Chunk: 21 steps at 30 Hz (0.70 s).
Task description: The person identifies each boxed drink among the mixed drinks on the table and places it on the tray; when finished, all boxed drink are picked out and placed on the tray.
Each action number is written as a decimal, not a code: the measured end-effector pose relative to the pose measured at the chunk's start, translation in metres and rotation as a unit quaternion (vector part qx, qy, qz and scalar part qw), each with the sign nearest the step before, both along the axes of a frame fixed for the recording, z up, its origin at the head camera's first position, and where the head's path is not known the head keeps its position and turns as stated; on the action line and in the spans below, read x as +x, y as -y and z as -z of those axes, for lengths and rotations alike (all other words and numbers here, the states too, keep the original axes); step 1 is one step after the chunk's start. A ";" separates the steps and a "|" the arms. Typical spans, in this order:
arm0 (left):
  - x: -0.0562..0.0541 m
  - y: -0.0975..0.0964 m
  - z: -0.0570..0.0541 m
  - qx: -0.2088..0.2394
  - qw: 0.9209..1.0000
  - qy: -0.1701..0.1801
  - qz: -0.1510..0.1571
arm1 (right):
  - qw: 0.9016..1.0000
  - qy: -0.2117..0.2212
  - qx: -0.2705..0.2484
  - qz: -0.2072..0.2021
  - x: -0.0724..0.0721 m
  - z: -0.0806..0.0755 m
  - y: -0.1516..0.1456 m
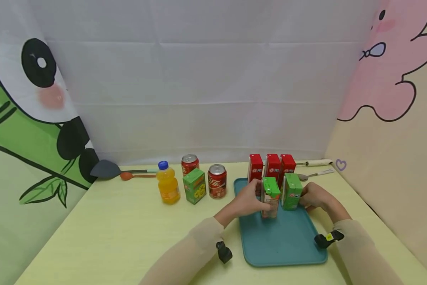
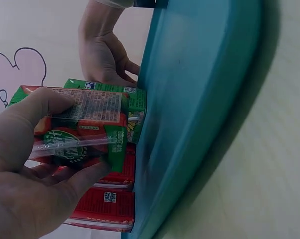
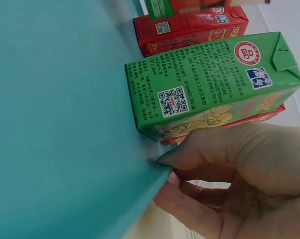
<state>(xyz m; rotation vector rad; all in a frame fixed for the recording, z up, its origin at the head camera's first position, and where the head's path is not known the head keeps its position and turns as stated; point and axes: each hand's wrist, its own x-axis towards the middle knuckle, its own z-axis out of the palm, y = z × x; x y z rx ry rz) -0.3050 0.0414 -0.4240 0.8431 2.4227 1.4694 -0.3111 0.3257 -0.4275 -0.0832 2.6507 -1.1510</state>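
Note:
My left hand (image 1: 249, 199) grips a green-topped juice box (image 2: 101, 107) with a clear straw on its side. In the left wrist view the box appears held just above the blue-green tray (image 1: 282, 243). At the tray's right rim my right hand (image 1: 315, 196) pinches the edge between thumb and fingers, as the right wrist view shows. Close to that thumb stands a green drink carton (image 3: 215, 82) with yellow flowers, upright on the tray. Behind it, three red drink cartons (image 1: 255, 166) stand in a row at the tray's far end.
Left of the tray stand an orange juice bottle (image 1: 168, 186), a green carton (image 1: 194, 186) and two red cans (image 1: 217, 182). A spatula (image 1: 106, 169) and a red spoon (image 1: 128, 175) lie at the back left. More utensils (image 1: 314, 174) lie behind the tray's right side.

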 end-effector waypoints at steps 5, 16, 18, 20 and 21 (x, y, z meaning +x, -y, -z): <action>-0.007 -0.010 -0.002 -0.013 1.000 -0.012 -0.010 | 1.000 -0.002 0.000 0.005 0.001 -0.001 0.001; -0.009 -0.013 0.011 -0.042 0.999 0.003 -0.006 | 1.000 -0.001 -0.003 0.003 0.003 0.000 0.006; -0.010 -0.017 0.010 -0.052 0.999 -0.003 -0.014 | 1.000 0.000 -0.002 0.003 0.002 0.000 0.005; -0.011 -0.021 0.006 -0.065 0.998 -0.010 -0.026 | 1.000 0.000 0.001 0.005 0.002 -0.001 0.003; -0.011 -0.023 0.004 -0.071 0.997 -0.013 -0.033 | 1.000 0.001 0.001 0.009 0.001 -0.001 0.002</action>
